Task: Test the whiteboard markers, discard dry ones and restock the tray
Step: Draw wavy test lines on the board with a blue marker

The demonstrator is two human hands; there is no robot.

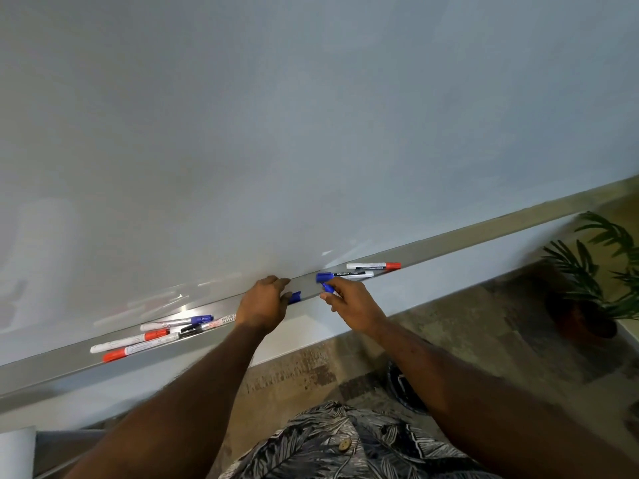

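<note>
The left hand curled round a blue marker, hiding all but one blue end at the front edge of the tray. The right hand pinched a small blue piece — too blurred to identify. Beside it lay a blue-capped marker and a red-capped marker. More markers lay jumbled toward the tray's left end.

A green palm-like plant in a dark round pot is seen at the right, set on a mottled brown and grey patterned floor. A dark round object is partly hidden on that floor. A grey leaf-print shirt is seen at the bottom edge.
</note>
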